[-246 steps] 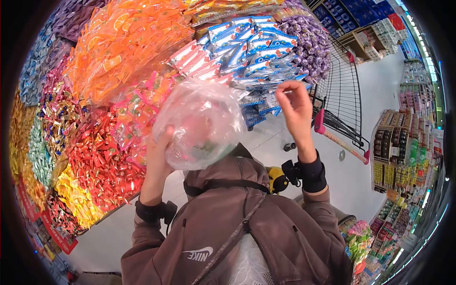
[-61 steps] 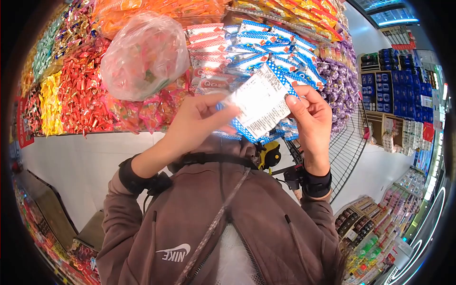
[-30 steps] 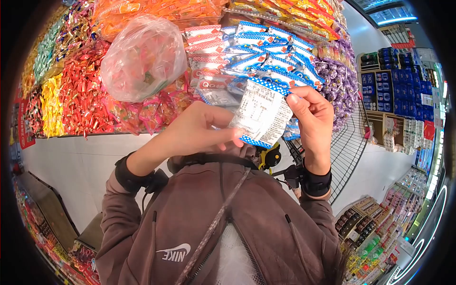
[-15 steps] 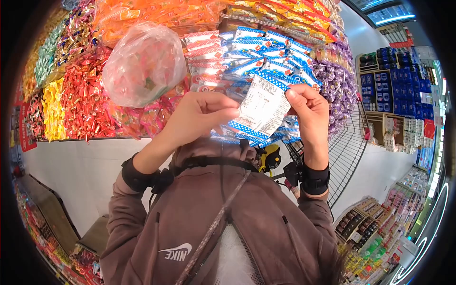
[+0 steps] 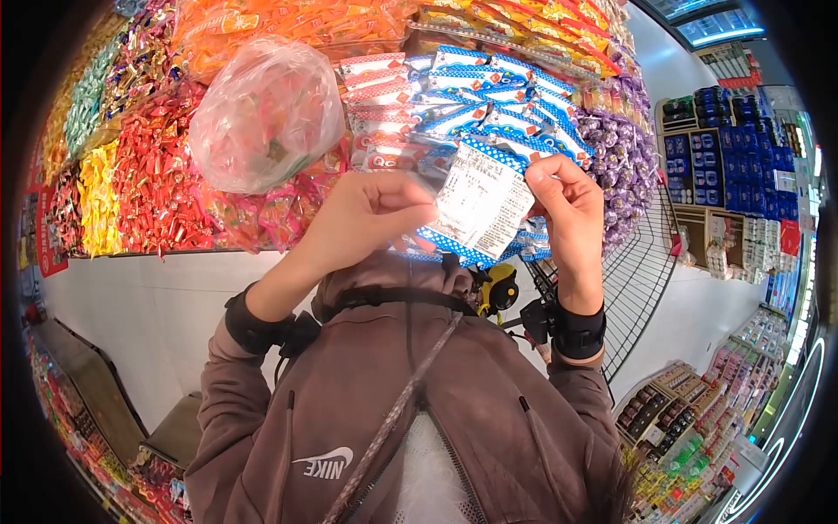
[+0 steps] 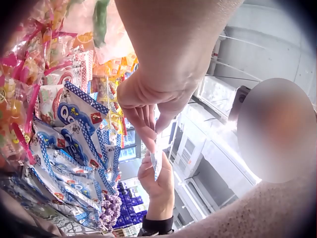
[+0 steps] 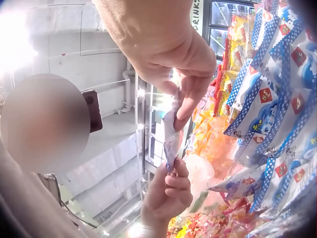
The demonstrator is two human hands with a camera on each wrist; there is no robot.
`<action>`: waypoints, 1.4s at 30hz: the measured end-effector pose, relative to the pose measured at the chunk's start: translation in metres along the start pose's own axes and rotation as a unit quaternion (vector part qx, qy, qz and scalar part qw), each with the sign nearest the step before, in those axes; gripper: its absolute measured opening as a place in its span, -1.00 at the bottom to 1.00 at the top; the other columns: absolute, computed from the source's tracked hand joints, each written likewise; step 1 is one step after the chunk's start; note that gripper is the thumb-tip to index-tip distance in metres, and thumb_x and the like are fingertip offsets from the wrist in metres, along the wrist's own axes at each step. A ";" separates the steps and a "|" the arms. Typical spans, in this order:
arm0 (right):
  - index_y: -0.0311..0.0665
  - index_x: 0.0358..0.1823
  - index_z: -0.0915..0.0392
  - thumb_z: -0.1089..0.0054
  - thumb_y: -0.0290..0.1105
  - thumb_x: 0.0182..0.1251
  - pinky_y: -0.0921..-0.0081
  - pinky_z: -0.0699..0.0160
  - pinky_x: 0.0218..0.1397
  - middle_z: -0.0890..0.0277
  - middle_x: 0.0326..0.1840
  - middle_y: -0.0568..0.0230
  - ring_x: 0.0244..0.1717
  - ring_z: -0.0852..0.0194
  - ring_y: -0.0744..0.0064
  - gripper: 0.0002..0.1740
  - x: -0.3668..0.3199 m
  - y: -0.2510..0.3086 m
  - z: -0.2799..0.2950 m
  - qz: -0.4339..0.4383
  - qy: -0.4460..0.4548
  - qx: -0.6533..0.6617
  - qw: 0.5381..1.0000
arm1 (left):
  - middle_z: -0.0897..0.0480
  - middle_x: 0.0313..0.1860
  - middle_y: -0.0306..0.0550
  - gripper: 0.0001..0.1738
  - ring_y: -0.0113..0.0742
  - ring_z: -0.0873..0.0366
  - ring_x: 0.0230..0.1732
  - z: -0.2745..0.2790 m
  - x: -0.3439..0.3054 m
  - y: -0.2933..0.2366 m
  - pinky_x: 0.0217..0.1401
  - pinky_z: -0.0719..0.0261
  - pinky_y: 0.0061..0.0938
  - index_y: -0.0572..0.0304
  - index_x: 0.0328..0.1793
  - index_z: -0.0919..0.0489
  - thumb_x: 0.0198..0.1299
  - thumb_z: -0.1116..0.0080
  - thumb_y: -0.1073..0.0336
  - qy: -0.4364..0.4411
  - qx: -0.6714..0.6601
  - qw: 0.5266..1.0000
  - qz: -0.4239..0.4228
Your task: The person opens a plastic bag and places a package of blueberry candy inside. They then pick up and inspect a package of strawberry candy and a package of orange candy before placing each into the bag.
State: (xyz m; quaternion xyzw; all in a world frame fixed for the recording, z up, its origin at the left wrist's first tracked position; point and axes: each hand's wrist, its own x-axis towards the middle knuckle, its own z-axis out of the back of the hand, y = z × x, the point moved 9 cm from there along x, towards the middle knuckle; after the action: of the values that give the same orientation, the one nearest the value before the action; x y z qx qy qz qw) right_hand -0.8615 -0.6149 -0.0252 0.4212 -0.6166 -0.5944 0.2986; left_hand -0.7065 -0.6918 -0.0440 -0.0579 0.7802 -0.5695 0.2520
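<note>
A small candy packet [image 5: 482, 203], white with blue dotted ends, is held up before the chest with its printed back towards the head camera. My right hand [image 5: 572, 205] pinches its right edge between thumb and fingers. At its left edge, my left hand [image 5: 371, 218] pinches it too. Both wrist views show the packet edge-on between the two hands. Behind it lies a pile of similar blue-and-white packets [image 5: 489, 92]. To the left, a clear plastic bag [image 5: 266, 113] with pink and green-looking contents rests on the pink-wrapped candy.
Red-wrapped candy [image 5: 161, 175], orange packets [image 5: 288, 31] and purple-wrapped sweets [image 5: 620, 166] fill the display around the hands. A wire shopping cart [image 5: 642, 288] stands close on the right. Stocked shelves [image 5: 733, 166] are beyond it.
Eight seconds ago my left hand held the plastic bag and my right hand was empty; now the bag lies on the candy and both hands hold the packet. Lately the packet has only tilted slightly.
</note>
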 end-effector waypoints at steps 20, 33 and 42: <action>-0.30 -0.46 -0.42 -0.04 -0.42 0.18 0.80 -0.31 -0.57 -0.40 -0.68 0.48 -0.65 -0.30 0.80 -0.88 -0.006 0.005 0.000 0.019 -0.005 0.021 1.000 | -0.58 -0.46 -0.15 -0.88 -0.48 -0.56 -0.47 0.000 -0.006 -0.010 -0.49 -0.46 -0.71 0.35 -0.34 -0.49 0.06 -0.09 0.41 -0.017 -0.009 0.999 -0.031; -0.30 -0.49 -0.41 -0.03 -0.41 0.19 0.78 -0.35 -0.58 -0.34 -0.70 0.52 -0.67 -0.24 0.82 -0.86 -0.004 0.002 0.000 0.015 -0.003 0.020 1.000 | -0.57 -0.47 -0.18 -0.88 -0.50 -0.56 -0.46 0.001 -0.006 -0.009 -0.54 -0.40 -0.77 0.33 -0.34 -0.49 0.07 -0.08 0.40 -0.021 -0.005 0.999 -0.026; -0.29 -0.49 -0.40 0.01 -0.39 0.22 0.73 -0.44 -0.51 -0.37 -0.55 0.44 -0.58 -0.37 0.73 -0.84 -0.006 0.009 0.003 0.021 -0.029 0.057 0.998 | -0.52 -0.36 -0.27 -0.85 -0.59 -0.47 -0.32 0.009 -0.004 -0.009 -0.45 -0.36 -0.76 0.26 -0.29 -0.46 0.01 -0.14 0.41 -0.068 0.000 0.991 -0.115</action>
State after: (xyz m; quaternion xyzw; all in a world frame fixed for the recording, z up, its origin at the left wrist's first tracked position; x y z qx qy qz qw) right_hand -0.8625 -0.6089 -0.0156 0.4073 -0.6664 -0.5639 0.2685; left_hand -0.7012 -0.7010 -0.0360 -0.1857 0.7496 -0.5896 0.2368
